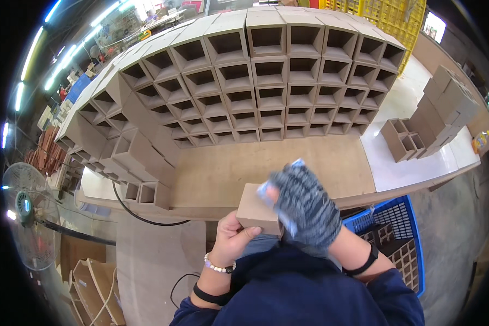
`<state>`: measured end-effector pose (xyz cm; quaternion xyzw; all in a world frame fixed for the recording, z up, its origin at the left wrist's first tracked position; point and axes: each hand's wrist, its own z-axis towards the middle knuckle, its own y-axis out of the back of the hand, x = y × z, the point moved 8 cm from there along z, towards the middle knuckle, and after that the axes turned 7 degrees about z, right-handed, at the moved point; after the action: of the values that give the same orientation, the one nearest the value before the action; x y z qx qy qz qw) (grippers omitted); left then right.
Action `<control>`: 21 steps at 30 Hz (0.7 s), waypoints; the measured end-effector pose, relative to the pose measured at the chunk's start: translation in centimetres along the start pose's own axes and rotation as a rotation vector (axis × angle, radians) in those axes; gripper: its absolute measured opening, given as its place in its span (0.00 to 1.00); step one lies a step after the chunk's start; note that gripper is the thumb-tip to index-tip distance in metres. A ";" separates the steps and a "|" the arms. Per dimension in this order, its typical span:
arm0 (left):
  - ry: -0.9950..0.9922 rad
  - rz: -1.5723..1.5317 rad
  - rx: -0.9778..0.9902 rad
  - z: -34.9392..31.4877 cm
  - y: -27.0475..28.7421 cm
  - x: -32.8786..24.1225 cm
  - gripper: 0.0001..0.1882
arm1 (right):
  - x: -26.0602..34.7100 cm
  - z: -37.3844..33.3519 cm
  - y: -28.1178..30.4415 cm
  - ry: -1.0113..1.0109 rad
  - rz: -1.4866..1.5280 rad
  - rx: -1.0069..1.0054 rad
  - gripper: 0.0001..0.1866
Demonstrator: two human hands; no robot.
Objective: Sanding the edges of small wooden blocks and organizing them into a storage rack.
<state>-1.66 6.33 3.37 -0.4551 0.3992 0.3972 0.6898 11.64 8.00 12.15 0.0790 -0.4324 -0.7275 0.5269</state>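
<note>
My left hand (231, 239), bare and wearing a beaded bracelet, grips a small brown box (253, 211) by its near left side, with the thumb across its front. The box is held in front of my body, just off the table's near edge. Over its right side lies my right hand (307, 205), in a grey striped knit glove. Its fingers are closed round a thin light blue and white piece (265, 191), perhaps a cloth, pressed against the box. Motion blurs this piece, and the glove hides most of it.
Open-fronted brown boxes (271, 98) form a tall curved wall along the back and left of the wooden table (277, 163). More boxes (407, 141) stand at the right. A blue crate (413, 217) holding boxes is low on my right; a fan (30, 212) stands left.
</note>
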 end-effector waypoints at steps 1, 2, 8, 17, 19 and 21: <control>0.010 0.007 0.007 -0.3 0.0 0.2 0.15 | -1.9 -0.2 -0.3 -0.054 -0.009 -0.003 0.26; 0.020 0.015 0.013 -0.5 0.1 0.3 0.15 | -3.2 -0.9 -0.4 -0.096 -0.023 -0.023 0.25; -0.045 0.033 0.033 0.1 0.1 -0.4 0.16 | 1.6 -0.4 0.6 0.059 0.049 0.048 0.22; 0.003 0.101 -0.031 -0.2 -0.6 -1.3 0.14 | -9.1 -3.2 -3.9 -0.278 -0.190 0.109 0.27; 0.047 0.237 -0.079 0.1 -0.5 -1.2 0.13 | -8.3 -3.3 -2.4 -0.278 -0.125 0.007 0.27; 0.064 0.359 -0.129 0.2 -0.4 -0.9 0.12 | -7.6 -3.2 -0.9 -0.319 -0.079 -0.085 0.28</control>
<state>-1.55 6.28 4.39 -0.4324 0.4693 0.5239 0.5642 16.14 12.63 6.93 -0.0432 -0.4758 -0.7686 0.4254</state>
